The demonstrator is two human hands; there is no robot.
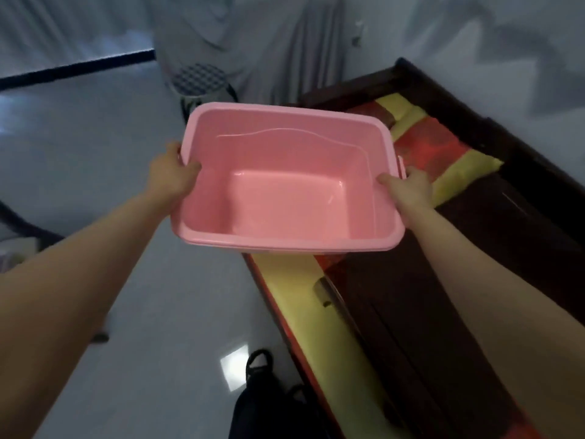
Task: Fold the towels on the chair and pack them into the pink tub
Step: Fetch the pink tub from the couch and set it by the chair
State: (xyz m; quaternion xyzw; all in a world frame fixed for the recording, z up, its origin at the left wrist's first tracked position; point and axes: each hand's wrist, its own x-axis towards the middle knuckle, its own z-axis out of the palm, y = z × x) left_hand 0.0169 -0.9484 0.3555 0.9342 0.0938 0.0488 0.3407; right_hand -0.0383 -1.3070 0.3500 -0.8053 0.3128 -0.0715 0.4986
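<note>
**Pink tub held in both hands above the bench edge**

Pale, glossy floor [110,172] fills the left half of our view, with one bright square of light reflected low in the middle. On our right runs a dark wooden bench [474,248], long and set on a slant across the picture, its seat covered by a red and yellow cushion [421,144] that shows again as a yellow strip along the near edge. Grey curtains [269,42] hang behind, and a dark band crosses the far left at floor level.

We hold the tub [285,198] out in front of us, in the air, over the bench's left edge and partly over the floor. It is rectangular, open side up, with nothing inside but its bare pink bottom. Our left hand [172,175] is closed on the left rim, thumb lying inside the wall and fingers hidden beneath the lip. Our right hand [408,188] grips the right rim the same way, thumb inside, just beside a small handle tab. Both forearms are bare and stretched forward.

Beyond the tub stands a stool [199,79] with a checked round seat, partly hidden by the tub's far rim. A dark shoe [259,362] shows at the bottom. No towels can be made out; the frame is blurred.
</note>
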